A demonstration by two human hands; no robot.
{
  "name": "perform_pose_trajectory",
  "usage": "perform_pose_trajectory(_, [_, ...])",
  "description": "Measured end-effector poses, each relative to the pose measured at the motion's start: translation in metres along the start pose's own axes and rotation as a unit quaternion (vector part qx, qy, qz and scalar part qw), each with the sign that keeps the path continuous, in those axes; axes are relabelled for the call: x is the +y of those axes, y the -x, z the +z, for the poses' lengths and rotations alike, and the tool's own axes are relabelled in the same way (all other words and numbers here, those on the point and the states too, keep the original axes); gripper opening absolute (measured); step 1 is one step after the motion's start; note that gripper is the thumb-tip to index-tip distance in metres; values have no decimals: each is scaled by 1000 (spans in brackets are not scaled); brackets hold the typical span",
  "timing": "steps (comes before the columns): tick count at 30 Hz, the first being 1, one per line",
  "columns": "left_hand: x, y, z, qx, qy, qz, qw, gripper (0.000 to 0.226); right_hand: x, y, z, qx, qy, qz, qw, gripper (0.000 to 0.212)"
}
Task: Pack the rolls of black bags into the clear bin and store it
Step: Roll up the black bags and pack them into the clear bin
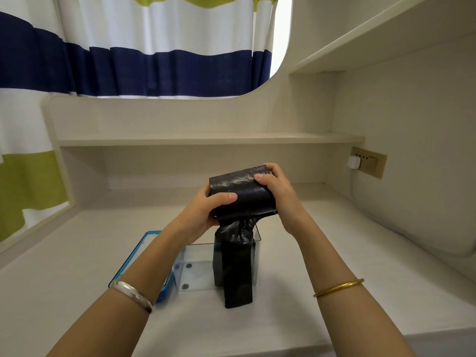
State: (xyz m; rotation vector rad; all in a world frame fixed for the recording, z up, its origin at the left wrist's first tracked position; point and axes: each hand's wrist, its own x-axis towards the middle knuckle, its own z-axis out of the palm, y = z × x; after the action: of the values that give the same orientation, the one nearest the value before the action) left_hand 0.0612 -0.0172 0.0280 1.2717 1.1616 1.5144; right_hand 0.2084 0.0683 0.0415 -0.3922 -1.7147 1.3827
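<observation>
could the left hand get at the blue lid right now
Probably not at once: the left hand is gripping the roll of black bags above the clear bin. The blue lid lies just left of the bin, uncovered.

- The tabletop [334, 279] is a pale, whitish wood-grain surface that runs back to a rear wall panel and to a side wall on the right.
- A clear bin [198, 269] stands directly on it near the middle, open at the top, with small round dark pads showing through its base.
- A blue-edged lid [144, 256] lies flat on the tabletop, touching the bin's left side.
- The loose end of a black bag strip [235, 292] hangs down in front of the bin's right part and reaches the tabletop.
- A narrow shelf [206, 137] runs above the back of the tabletop.
</observation>
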Motion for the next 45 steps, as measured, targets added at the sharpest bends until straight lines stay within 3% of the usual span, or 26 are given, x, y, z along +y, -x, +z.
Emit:
perform_pose_trajectory(9, [-5,0,-3,34,-1,56,998,76,-2,0,-2,-6,78,47,996,21])
perform_pose_trajectory(18, [1,9,0,48,-151,164,974,67,-5,0,-6,-17,53,96,994,38])
perform_pose_trajectory(25, [2,11,-1,64,-290,239,925,68,-1,2,-5,-34,15,138,990,38])
perform_pose_trajectory(31, [2,6,0,52,-241,189,950,77,0,2,2,14,11,129,992,31])
perform_pose_trajectory(35, [-3,1,3,76,-121,133,981,86,-1,2,8,61,-24,112,991,31])
perform_pose_trajectory(39, [-7,-5,6,77,-18,80,994,89,-2,1,12,75,-15,100,992,45])
perform_pose_trajectory(45, [-12,-4,2,58,-5,29,998,90,0,1,7,62,-1,120,991,37])
